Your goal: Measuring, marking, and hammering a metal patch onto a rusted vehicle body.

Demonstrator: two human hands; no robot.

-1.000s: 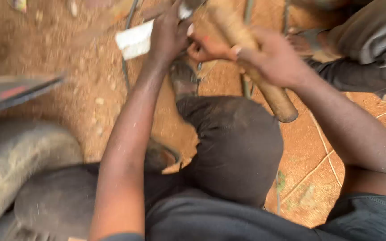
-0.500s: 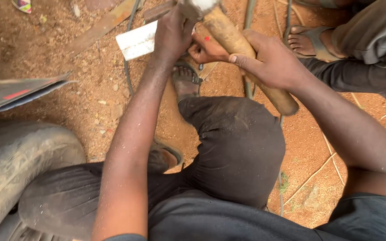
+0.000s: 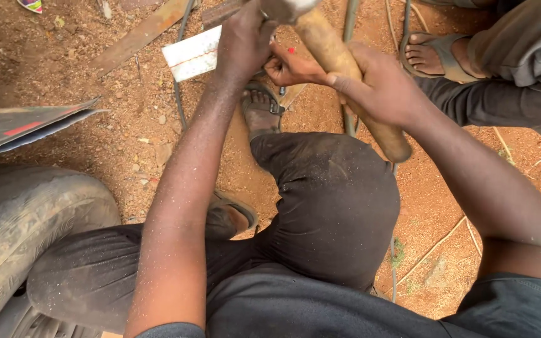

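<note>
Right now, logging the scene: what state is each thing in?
Right hand: gripping the hammer handle.
Hammer: held slanted, head partly out of frame.
Left hand: closed on something unclear.
Plank: flat on dirt.
Tyre: dusty, on the ground.

Wooden handle (image 3: 345, 75) now steeper, its butt lower over the knee, right hand (image 3: 380, 84) lower, left hand (image 3: 242, 40) higher

Both arms reach far forward over the bent knees. The left hand (image 3: 243, 40) sits far and left of centre, knuckles up, fingers curled under and hidden. The right hand (image 3: 377, 87) is just right of it, fist closed around a handle (image 3: 345, 75), forearm slanting back to the near right.
</note>
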